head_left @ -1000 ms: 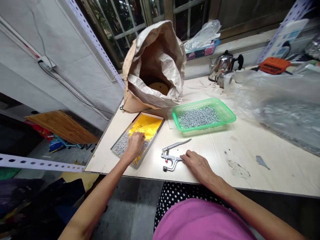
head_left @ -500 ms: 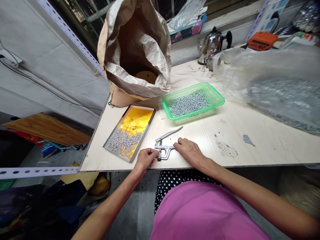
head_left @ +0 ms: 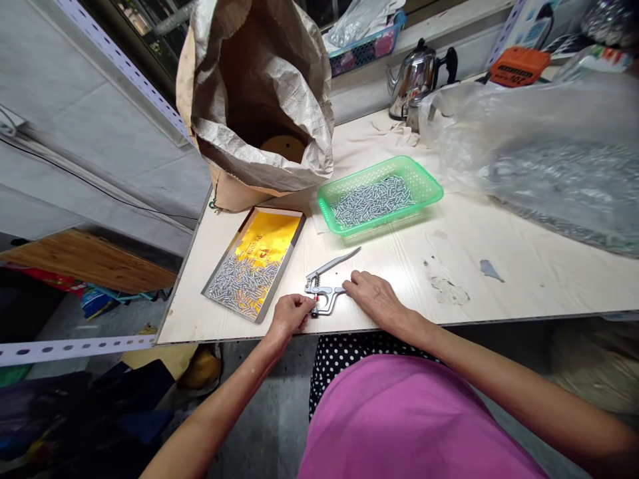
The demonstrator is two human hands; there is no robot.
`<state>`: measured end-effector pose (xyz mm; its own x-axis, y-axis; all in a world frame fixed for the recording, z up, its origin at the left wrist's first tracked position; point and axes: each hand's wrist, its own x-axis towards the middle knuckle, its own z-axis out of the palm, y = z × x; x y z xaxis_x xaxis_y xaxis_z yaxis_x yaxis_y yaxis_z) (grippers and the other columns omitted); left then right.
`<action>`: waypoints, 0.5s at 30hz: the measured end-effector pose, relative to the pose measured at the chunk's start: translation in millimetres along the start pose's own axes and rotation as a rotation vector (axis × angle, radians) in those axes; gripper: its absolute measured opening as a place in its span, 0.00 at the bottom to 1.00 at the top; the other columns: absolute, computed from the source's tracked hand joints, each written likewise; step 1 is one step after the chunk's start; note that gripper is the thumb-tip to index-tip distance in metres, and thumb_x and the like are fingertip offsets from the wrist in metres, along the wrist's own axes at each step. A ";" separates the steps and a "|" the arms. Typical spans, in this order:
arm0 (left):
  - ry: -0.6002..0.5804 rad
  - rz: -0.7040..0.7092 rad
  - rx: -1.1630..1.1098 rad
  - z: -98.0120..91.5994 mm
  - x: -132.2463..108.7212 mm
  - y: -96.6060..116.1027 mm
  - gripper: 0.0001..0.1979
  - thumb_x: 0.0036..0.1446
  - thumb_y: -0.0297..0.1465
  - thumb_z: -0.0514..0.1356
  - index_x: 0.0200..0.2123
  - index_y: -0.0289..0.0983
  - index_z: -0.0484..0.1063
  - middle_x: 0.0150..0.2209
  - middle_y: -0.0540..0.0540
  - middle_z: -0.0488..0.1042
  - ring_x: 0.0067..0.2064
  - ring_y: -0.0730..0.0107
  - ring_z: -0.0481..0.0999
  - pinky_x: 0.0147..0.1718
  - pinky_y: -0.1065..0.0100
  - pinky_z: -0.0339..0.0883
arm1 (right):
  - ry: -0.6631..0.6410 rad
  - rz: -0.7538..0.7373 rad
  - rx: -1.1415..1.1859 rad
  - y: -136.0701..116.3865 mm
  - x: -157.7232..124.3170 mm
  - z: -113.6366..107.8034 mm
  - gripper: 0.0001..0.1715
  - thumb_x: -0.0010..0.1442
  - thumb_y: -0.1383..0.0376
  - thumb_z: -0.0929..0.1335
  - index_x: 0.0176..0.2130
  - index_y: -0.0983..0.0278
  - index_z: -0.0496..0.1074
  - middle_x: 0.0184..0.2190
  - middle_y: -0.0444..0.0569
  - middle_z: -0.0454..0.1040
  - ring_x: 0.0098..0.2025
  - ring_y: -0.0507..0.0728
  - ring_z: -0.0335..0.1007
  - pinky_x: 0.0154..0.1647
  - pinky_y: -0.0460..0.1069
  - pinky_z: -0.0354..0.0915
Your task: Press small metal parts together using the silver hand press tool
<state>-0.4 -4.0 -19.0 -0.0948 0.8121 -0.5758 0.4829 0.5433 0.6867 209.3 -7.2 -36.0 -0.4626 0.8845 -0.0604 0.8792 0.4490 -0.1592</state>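
Our left hand (head_left: pixel 290 315), pinched narrow, meets the pliers (head_left: pixel 327 291) our right hand (head_left: pixel 372 297) holds; beyond the left lies a tray (head_left: pixel 282 267).

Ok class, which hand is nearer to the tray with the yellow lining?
Left. The left hand is beside the near end of the tray, at the head of the pliers; the right hand is farther off, at one handle.
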 end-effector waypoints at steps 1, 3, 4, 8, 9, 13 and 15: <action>-0.008 0.002 0.026 -0.8 0.0 0.7 0.12 0.54 0.35 0.61 0.23 0.35 0.68 0.12 0.57 0.61 0.13 0.79 0.58 0.12 0.75 0.52 | 0.000 -0.004 0.001 0.2 0.1 -0.3 0.11 0.67 0.70 0.60 0.44 0.62 0.70 0.40 0.51 0.69 0.41 0.57 0.64 0.33 0.50 0.54; -0.030 0.014 0.087 -2.3 0.4 2.2 0.11 0.56 0.34 0.59 0.24 0.35 0.68 0.12 0.57 0.62 0.13 0.78 0.60 0.13 0.75 0.54 | 0.002 -0.012 0.001 0.5 0.5 -0.4 0.11 0.67 0.70 0.60 0.43 0.62 0.70 0.40 0.51 0.69 0.40 0.57 0.64 0.33 0.50 0.54; -0.037 0.030 0.130 -2.9 0.9 3.0 0.11 0.56 0.33 0.58 0.24 0.35 0.68 0.12 0.57 0.63 0.13 0.78 0.61 0.14 0.75 0.55 | 0.004 -0.016 -0.001 0.6 0.6 -0.1 0.11 0.67 0.70 0.60 0.43 0.62 0.70 0.40 0.51 0.69 0.40 0.57 0.64 0.33 0.50 0.54; -0.043 0.119 0.354 -4.7 3.8 6.7 0.10 0.55 0.31 0.58 0.24 0.35 0.70 0.13 0.56 0.65 0.15 0.77 0.65 0.16 0.76 0.57 | 0.005 -0.024 -0.009 0.8 1.3 1.0 0.11 0.67 0.70 0.60 0.43 0.63 0.70 0.39 0.51 0.69 0.40 0.57 0.64 0.32 0.50 0.54; -0.050 0.119 0.380 -5.2 4.4 7.7 0.10 0.55 0.31 0.58 0.23 0.35 0.70 0.13 0.56 0.65 0.15 0.77 0.65 0.16 0.76 0.57 | 0.006 -0.026 -0.006 0.7 1.3 0.8 0.11 0.67 0.70 0.60 0.43 0.63 0.70 0.39 0.52 0.69 0.40 0.57 0.64 0.32 0.50 0.54; -0.127 -0.005 0.267 -8.1 5.1 11.0 0.12 0.56 0.32 0.58 0.22 0.35 0.69 0.13 0.55 0.64 0.15 0.78 0.64 0.16 0.76 0.59 | -0.003 -0.026 0.007 0.2 1.2 -3.1 0.12 0.66 0.71 0.60 0.43 0.64 0.71 0.39 0.53 0.70 0.39 0.57 0.64 0.32 0.50 0.54; -0.159 -0.058 0.202 -9.7 4.3 11.1 0.11 0.55 0.33 0.60 0.23 0.34 0.69 0.13 0.55 0.65 0.15 0.77 0.64 0.16 0.76 0.60 | -0.011 -0.027 0.010 -0.2 0.9 -5.7 0.13 0.66 0.71 0.59 0.43 0.64 0.71 0.39 0.53 0.70 0.39 0.58 0.64 0.32 0.51 0.55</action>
<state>-3.9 7.6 -9.5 0.0029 0.7282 -0.6854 0.6459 0.5219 0.5572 209.4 -5.8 -30.3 -0.4877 0.8705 -0.0663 0.8650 0.4716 -0.1712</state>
